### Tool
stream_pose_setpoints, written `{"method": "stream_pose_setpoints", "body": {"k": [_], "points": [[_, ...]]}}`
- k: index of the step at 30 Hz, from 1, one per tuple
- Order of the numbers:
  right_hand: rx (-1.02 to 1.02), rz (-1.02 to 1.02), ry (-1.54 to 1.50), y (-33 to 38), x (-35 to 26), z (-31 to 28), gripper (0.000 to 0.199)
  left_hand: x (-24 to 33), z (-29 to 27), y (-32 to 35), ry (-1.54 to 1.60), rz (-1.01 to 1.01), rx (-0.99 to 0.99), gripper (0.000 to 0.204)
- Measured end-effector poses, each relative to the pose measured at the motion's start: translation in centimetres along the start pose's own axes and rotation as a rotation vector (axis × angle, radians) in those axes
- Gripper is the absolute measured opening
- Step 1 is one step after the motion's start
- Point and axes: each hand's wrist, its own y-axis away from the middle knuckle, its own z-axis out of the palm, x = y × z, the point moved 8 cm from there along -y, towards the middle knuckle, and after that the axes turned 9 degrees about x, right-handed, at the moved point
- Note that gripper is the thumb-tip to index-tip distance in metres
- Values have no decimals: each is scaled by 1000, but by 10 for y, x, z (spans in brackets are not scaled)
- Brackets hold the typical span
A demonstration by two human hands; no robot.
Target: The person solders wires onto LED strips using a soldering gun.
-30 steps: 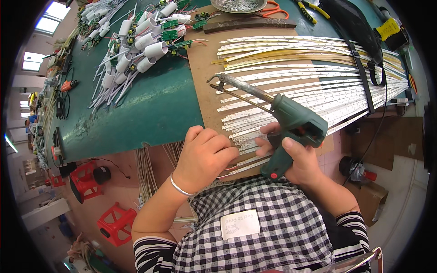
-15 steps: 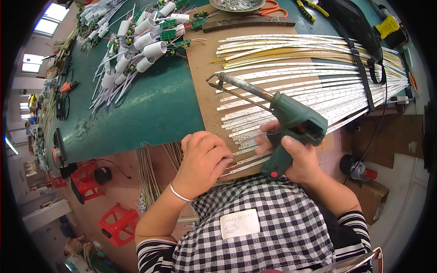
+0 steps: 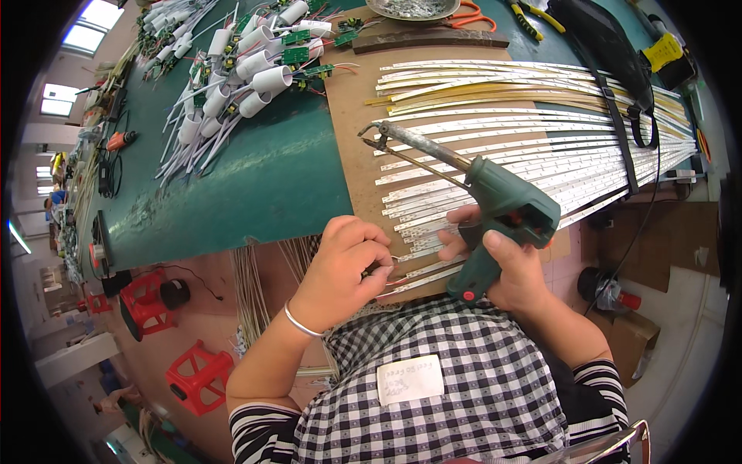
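Note:
My right hand point(image 3: 516, 277) is wrapped around the handle of a dark green soldering gun point(image 3: 513, 197), with its long metal barrel and thin feed tube pointing up and left over the LED strips point(image 3: 464, 147). These narrow white strips fan out across a brown board point(image 3: 352, 147). My left hand point(image 3: 340, 267) is closed in a pinch at the near left ends of the strips. A small dark bit shows between its thumb and forefinger, but its kind is hidden. Beside those fingertips, short thin red wires point(image 3: 398, 281) lie at the nearest strip ends.
White cylindrical housings with green circuit boards point(image 3: 267, 73) are heaped on the green table point(image 3: 255, 185). Along the back lie a dark bar point(image 3: 429, 40), a metal dish point(image 3: 413, 8), orange-handled scissors point(image 3: 473, 15) and yellow-handled pliers point(image 3: 525, 22). Red stools point(image 3: 199, 377) stand on the floor at left.
My left hand has drawn slightly left from the strip ends, its fingers still pinched. The soldering gun stays in my right hand, hardly moved. The whole view has shifted a little.

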Motion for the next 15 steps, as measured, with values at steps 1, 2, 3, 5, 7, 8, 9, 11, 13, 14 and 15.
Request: {"method": "stream_pose_setpoints", "body": {"k": [1, 2, 3, 5, 7, 8, 9, 11, 13, 14, 15], "points": [[6, 7, 1, 0, 1, 0, 58, 0, 1, -1, -18, -18, 0, 11], [4, 8, 2, -1, 1, 0, 58, 0, 2, -2, -19, -19, 1, 11], [3, 6, 3, -1, 1, 0, 58, 1, 3, -3, -29, -14, -6, 11], [-1, 1, 7, -1, 1, -1, 58, 4, 3, -7, -40, -7, -8, 10], [-33, -31, -70, -1, 0, -1, 51, 10, 5, -11, -77, 36, -38, 9], [-36, -31, -69, -1, 0, -1, 51, 9, 4, -12, -79, 35, -36, 9], [-28, -28, -55, -1, -1, -1, 50, 8, 5, -12, -72, 23, -45, 10], [-20, -24, -41, 0, -1, -2, 50, 7, 6, -12, -65, 11, -54, 10], [-29, -11, -21, 0, -3, -1, 53, 6, 7, -13, -61, 16, -71, 10], [-32, -11, -17, 2, -5, -2, 53, 6, 7, -14, -60, 15, -66, 10], [-36, -16, -1, 7, -9, -2, 55, 5, 7, -14, -47, 12, -68, 10]]}}
